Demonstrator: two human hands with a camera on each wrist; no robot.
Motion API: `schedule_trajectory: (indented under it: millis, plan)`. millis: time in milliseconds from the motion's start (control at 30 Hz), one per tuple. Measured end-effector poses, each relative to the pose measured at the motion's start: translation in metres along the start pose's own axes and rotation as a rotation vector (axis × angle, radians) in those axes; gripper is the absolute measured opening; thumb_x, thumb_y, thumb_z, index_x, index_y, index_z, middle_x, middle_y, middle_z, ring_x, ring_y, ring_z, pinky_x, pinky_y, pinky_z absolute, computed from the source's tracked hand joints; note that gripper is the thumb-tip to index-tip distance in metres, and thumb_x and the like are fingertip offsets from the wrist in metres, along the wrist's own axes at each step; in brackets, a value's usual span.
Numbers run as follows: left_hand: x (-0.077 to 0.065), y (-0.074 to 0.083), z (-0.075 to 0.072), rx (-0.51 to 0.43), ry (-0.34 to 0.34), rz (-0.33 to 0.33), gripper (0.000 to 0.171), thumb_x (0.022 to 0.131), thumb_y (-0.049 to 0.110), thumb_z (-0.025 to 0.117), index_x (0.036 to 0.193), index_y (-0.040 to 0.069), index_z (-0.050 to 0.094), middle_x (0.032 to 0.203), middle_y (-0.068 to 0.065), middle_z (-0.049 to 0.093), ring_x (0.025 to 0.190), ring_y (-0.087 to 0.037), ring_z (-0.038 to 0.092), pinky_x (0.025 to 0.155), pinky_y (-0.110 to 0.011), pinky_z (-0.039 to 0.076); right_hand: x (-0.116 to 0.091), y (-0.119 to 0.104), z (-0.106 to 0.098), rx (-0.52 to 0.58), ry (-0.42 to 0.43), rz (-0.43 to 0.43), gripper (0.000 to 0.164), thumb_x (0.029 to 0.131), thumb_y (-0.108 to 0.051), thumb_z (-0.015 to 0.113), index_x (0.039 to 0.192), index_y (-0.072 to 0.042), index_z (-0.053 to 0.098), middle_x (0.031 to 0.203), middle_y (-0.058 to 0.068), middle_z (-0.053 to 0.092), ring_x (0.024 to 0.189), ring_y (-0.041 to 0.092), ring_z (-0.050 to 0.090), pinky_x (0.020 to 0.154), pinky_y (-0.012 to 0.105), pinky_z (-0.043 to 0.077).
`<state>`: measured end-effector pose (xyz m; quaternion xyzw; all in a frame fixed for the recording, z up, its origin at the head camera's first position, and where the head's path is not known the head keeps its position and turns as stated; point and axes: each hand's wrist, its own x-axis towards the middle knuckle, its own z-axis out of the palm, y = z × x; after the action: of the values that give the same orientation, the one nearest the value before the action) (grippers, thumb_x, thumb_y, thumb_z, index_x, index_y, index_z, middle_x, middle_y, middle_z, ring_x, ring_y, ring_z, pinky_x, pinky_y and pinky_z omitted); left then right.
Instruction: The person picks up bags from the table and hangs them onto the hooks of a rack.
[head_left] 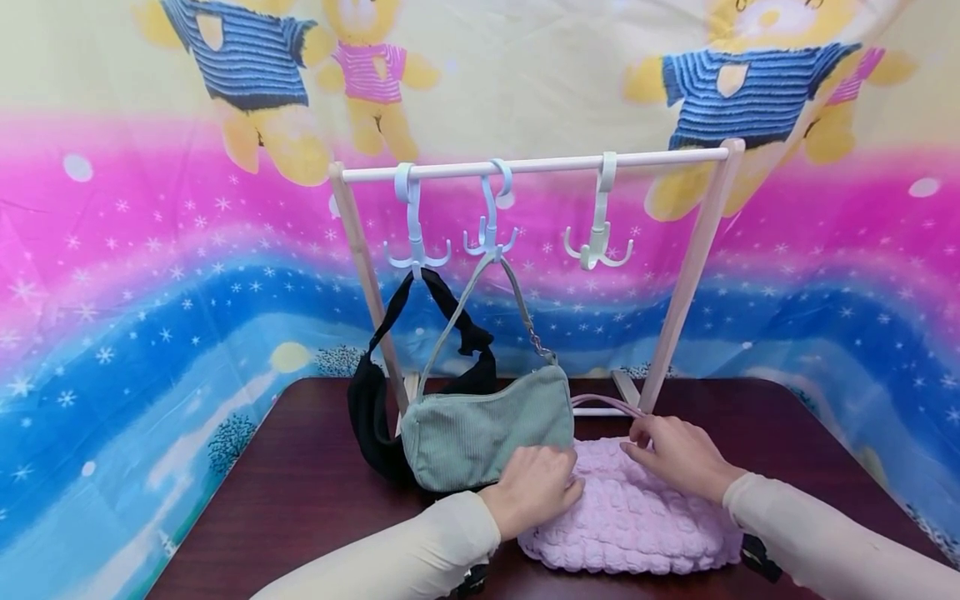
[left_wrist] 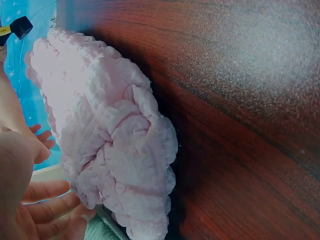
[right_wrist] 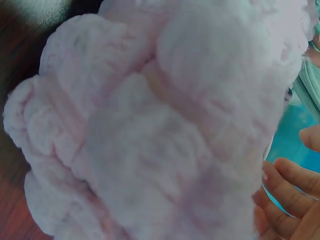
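A puffy pink quilted handbag (head_left: 630, 525) lies on the dark wooden table, its thin pink strap (head_left: 600, 399) looping up behind it. My left hand (head_left: 531, 490) is at the bag's upper left side. In the left wrist view its fingers (left_wrist: 50, 200) lie by the bag's edge, thumb apart from them. Beside the strap's right end is my right hand (head_left: 681, 454). The right wrist view shows its fingers (right_wrist: 290, 192) loosely bent behind the bag, with a gap to the thumb. Left of the pink bag hangs a green corduroy bag (head_left: 487, 433), close to my left hand.
A rack with a white rail (head_left: 540, 165) stands at the back of the table (head_left: 300, 500). A blue hook (head_left: 415, 225) bears a black bag (head_left: 367, 417); another blue hook (head_left: 491, 217) bears the green one. On the right hangs a pale green hook (head_left: 598, 225) without a bag.
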<state>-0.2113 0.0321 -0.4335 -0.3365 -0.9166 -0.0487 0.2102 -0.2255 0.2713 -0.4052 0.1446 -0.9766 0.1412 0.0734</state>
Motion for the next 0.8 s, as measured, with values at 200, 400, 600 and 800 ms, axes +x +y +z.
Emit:
schedule_trajectory:
  millis: [200,400,600,800]
  plan:
    - [0.0010,0.0010,0.0021,-0.020,-0.048,-0.012,0.032,0.092,0.037,0.067,0.067,0.020,0.056,0.057,0.008,0.056,0.049,-0.013,0.057,0.039,-0.029,0.031,-0.0014,0.0003,0.0045,0.000,0.014,-0.012,0.011,0.088,-0.027,0.073,0.087,-0.016,0.074,0.077,-0.008,0.070,0.067,0.003,0.060,0.059,0.031,0.050]
    - [0.0007,0.0011,0.0022,-0.028,-0.047,-0.012,0.033,0.092,0.036,0.067,0.066,0.020,0.055,0.056,0.007,0.056,0.048,-0.012,0.057,0.039,-0.029,0.032,-0.0021,0.0011,0.0071,-0.015,0.041,-0.029,0.010,0.087,-0.028,0.075,0.084,-0.019,0.073,0.076,-0.009,0.069,0.066,0.003,0.059,0.059,0.030,0.050]
    - [0.0007,0.0017,0.0006,-0.022,-0.064,-0.025,0.036,0.093,0.037,0.065,0.064,0.019,0.055,0.054,0.006,0.057,0.045,-0.013,0.055,0.039,-0.029,0.031,-0.0028,0.0015,0.0066,-0.014,0.034,-0.021,0.011,0.088,-0.029,0.074,0.083,-0.019,0.072,0.076,-0.008,0.068,0.066,0.002,0.059,0.059,0.030,0.049]
    - [-0.0001,0.0030,-0.0002,-0.016,-0.095,-0.045,0.047,0.093,0.039,0.064,0.053,0.021,0.049,0.051,0.005,0.057,0.044,-0.014,0.054,0.039,-0.030,0.031,-0.0037,0.0011,0.0054,-0.013,0.033,-0.015,0.010,0.088,-0.029,0.074,0.083,-0.020,0.072,0.075,-0.010,0.068,0.066,0.002,0.058,0.059,0.030,0.048]
